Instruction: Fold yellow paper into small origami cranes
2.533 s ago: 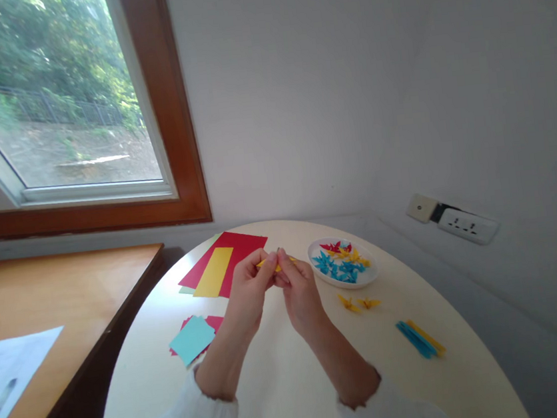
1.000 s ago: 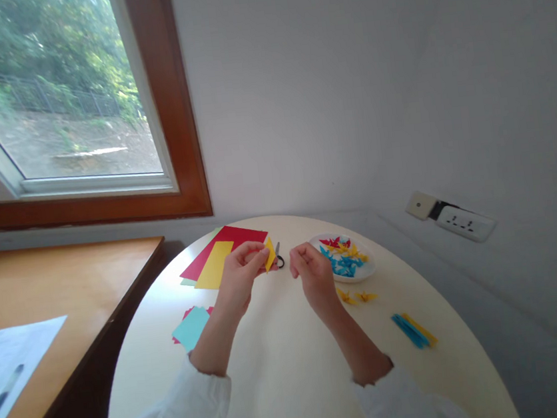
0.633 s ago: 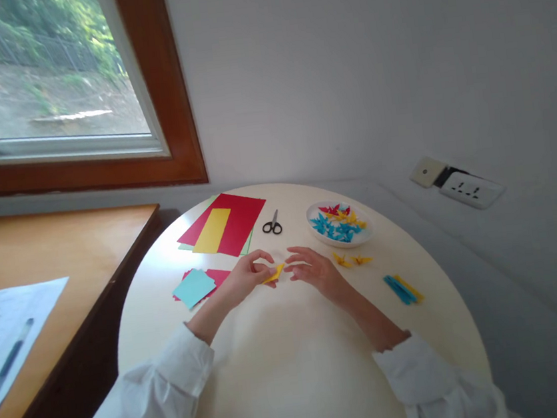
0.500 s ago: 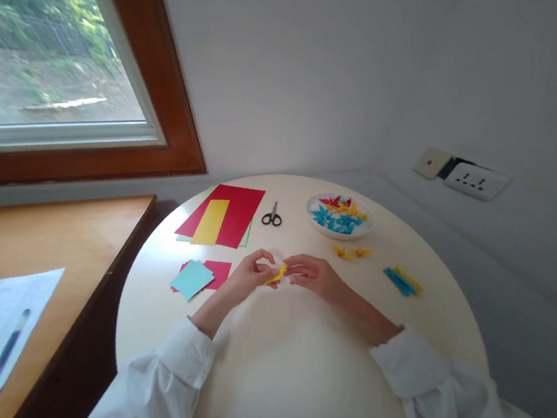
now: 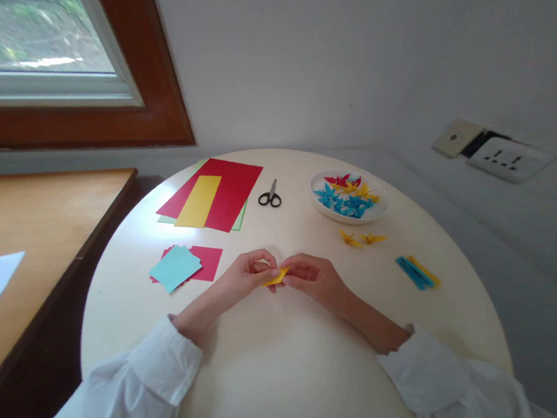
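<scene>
A small folded piece of yellow paper (image 5: 277, 277) is held above the middle of the round table. My left hand (image 5: 254, 270) pinches its left part between thumb and fingers. The fingertips of my right hand (image 5: 315, 277) are closed on the paper's right end. Two yellow folded paper cranes (image 5: 361, 238) lie on the table beyond my right hand. Behind them, a white round dish (image 5: 320, 212) holds several red, yellow and blue paper cranes (image 5: 345, 200). The finer folds of the held paper are too small to make out.
Black-handled scissors (image 5: 270, 198) lie near the back, beside red, yellow and green paper sheets (image 5: 236, 187). Light blue and pink paper squares (image 5: 177, 267) are at left. Blue and yellow paper strips (image 5: 415, 272) lie at right. A wooden desk (image 5: 58, 214) stands left of the white table (image 5: 288, 382).
My right fingertips, earlier slightly apart at the paper's right end, now pinch it. The camera view has tipped down and come a little closer, so the table appears larger.
</scene>
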`<state>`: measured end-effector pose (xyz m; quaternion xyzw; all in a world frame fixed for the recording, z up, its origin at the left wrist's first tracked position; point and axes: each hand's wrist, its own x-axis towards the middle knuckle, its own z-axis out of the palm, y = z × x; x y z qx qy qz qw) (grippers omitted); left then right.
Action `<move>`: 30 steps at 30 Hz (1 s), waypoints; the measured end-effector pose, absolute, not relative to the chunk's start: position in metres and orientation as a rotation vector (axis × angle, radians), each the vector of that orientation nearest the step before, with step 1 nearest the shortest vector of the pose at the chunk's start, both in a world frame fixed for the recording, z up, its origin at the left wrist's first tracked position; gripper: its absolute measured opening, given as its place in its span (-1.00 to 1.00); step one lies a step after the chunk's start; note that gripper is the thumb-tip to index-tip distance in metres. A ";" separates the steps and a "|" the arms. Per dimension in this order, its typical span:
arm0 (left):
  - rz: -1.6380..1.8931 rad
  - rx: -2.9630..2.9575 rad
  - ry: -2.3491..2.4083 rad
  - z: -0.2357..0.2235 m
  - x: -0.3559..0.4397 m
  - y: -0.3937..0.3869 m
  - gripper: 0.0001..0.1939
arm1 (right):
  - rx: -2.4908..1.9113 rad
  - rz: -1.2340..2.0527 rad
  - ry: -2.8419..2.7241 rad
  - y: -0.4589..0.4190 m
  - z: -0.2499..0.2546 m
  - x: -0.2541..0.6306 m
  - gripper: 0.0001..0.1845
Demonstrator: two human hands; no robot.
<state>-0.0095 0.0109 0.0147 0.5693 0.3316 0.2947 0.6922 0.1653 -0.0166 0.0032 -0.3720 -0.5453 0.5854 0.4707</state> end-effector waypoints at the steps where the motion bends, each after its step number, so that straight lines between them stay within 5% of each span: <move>1: 0.652 1.277 0.739 0.015 -0.009 0.011 -0.74 | -0.921 1.426 -1.358 -0.017 0.003 0.166 -0.86; 30: 0.887 1.230 0.917 0.017 0.002 -0.003 -0.84 | -1.017 1.113 -1.347 -0.018 0.002 0.166 -0.95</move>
